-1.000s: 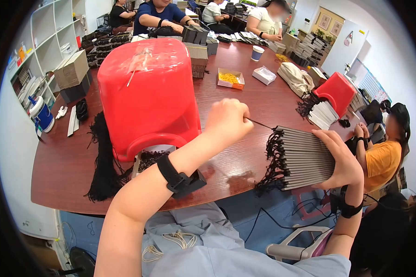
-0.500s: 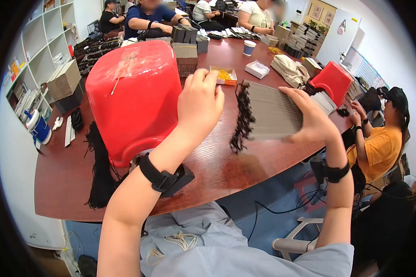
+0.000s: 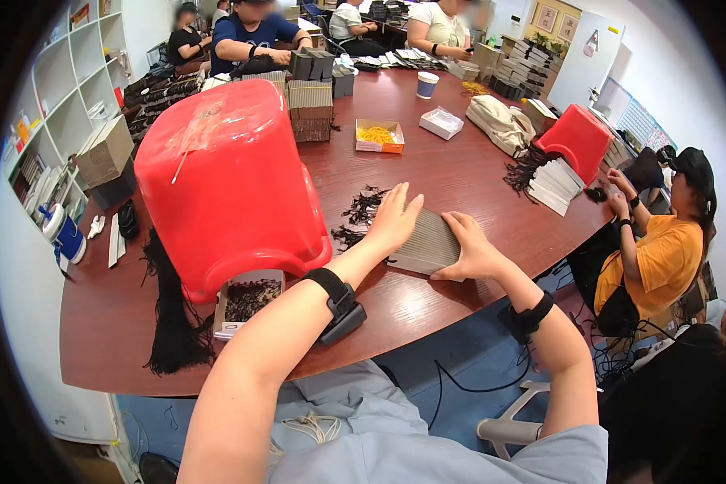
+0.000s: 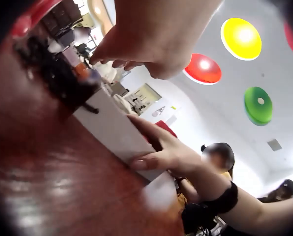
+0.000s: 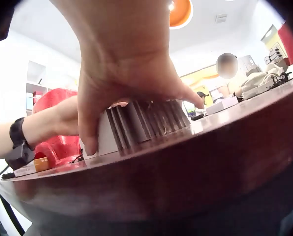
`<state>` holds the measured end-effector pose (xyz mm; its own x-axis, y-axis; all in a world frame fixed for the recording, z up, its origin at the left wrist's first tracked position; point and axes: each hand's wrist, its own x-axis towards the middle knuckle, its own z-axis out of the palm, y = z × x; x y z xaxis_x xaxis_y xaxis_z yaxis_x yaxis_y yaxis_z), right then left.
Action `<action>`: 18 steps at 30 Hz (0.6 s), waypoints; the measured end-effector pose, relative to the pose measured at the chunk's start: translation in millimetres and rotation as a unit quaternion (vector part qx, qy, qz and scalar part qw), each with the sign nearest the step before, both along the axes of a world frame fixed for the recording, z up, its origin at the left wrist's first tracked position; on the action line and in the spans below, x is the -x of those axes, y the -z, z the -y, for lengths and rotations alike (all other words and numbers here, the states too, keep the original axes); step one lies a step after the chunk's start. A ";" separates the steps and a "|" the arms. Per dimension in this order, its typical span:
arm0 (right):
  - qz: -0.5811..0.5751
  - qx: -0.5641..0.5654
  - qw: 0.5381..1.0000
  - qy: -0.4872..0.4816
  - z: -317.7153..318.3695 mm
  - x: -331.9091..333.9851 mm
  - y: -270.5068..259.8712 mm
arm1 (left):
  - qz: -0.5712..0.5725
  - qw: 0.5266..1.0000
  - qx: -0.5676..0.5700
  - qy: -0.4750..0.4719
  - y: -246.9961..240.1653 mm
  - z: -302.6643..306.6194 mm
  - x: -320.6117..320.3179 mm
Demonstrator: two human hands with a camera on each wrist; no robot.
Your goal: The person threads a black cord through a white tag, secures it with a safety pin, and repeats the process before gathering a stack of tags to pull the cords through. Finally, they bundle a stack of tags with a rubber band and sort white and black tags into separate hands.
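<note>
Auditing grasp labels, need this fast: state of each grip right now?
Left grip: open, straight fingers resting on top of the stack of grey cards.
Right grip: closed on the stack's other end, thumb and fingers around it.

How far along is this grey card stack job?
Done: the grey ribbed card stack lies flat on the brown wooden table, black strings fanned out. In hand: left hand presses its top, right hand grips its near end. Left, probably: loose black strings in the white tray by the red plastic bucket.

Grey ribbed stack with black tassels under the hands; red bucket leftward; reddish-brown desk.
</note>
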<state>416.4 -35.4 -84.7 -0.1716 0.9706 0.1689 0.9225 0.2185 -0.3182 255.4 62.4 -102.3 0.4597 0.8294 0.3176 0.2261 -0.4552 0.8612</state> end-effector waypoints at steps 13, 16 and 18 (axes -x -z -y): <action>-0.226 -0.039 0.973 -0.002 4.7 2.6 21.2 | 0.115 0.971 0.178 0.107 18.6 -7.0 -5.0; -0.239 -0.045 0.970 0.001 1.9 9.5 19.4 | 0.097 0.973 0.186 0.098 15.7 -7.0 -1.5; -0.208 -0.049 0.976 0.036 1.6 13.3 21.7 | 0.081 0.976 0.175 0.097 9.4 -5.6 -1.1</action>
<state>403.2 -37.1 -106.4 0.0001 0.9533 0.3019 0.7316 0.2058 -0.6499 256.5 68.0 -111.7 0.5857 0.8028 0.1120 0.0124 -0.1470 0.9891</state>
